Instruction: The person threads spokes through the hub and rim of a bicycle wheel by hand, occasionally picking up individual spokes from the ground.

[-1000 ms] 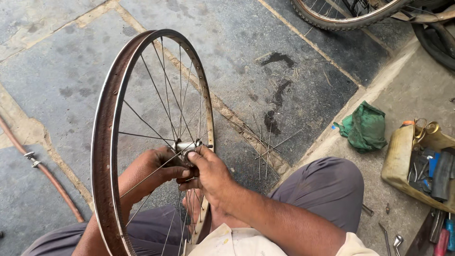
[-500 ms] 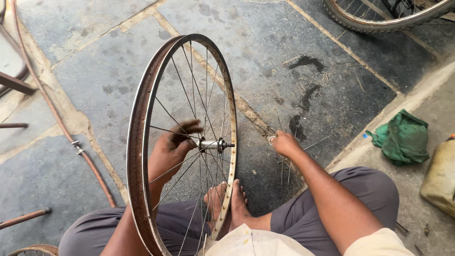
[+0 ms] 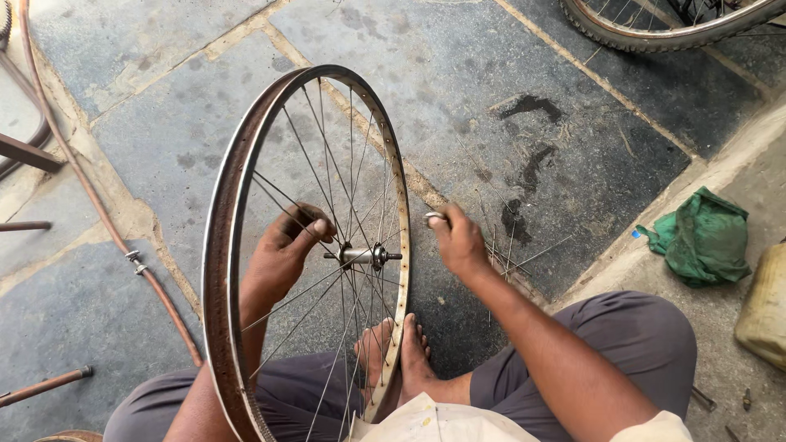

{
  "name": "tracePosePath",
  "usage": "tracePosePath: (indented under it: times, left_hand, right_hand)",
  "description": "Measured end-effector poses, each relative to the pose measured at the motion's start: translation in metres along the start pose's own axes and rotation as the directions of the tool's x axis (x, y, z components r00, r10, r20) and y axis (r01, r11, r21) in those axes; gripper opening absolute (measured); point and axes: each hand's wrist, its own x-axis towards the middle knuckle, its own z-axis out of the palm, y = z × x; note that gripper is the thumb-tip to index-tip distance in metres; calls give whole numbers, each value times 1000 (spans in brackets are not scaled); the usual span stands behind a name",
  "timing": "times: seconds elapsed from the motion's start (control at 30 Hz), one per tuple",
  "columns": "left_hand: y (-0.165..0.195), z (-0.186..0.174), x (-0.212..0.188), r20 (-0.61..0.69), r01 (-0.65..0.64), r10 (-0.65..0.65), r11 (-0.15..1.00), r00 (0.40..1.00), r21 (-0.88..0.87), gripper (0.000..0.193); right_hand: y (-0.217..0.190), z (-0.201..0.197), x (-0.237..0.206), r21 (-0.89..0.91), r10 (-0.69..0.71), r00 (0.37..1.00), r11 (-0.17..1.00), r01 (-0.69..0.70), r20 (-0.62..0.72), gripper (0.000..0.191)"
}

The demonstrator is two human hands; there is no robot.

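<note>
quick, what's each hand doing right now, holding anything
Left hand: reaches through the spokes of the bicycle wheel, fingers curled at the hub.
Right hand: closed grip on a thin loose spoke.

Stone slab floor [image 3: 188, 139], grey, pale joints, dark stains near the middle.
Wheel rim [image 3: 225, 245] stood upright on it, bottom edge held between two bare feet [image 3: 397, 356]. Loose spokes [image 3: 512, 241] lay scattered on the slabs just right of the rim. Reddish hose [image 3: 98, 213] ran across the left side. Green rag [image 3: 704, 237] sat on the lighter strip at right, yellowish can [image 3: 765, 307] beside it. Tyred wheel [image 3: 655, 29] rested at the top right.
</note>
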Motion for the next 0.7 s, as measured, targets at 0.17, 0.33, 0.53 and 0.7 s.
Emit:
tracePosePath:
  times: [0.17, 0.33, 0.53, 0.7]
  left_hand:
    - [-16, 21, 14, -381, 84, -51, 994, 923, 71, 21]
    - [-23, 6, 28, -403, 278, -583, 751, 706, -599, 13]
    - [-31, 2, 5, -462, 96, -449, 789, 765, -607, 16]
    - [-42, 19, -31, -393, -8, -561, 566, 729, -824, 26]
  right_hand:
    - [-51, 21, -50, 129, -418, 904, 895, 426, -89, 17]
    - [-49, 28, -73, 47, -562, 819, 821, 569, -118, 18]
    - [-35, 31, -69, 83, -631, 769, 765, 639, -100, 22]
    - [-32, 25, -74, 197, -517, 856, 837, 510, -16, 25]
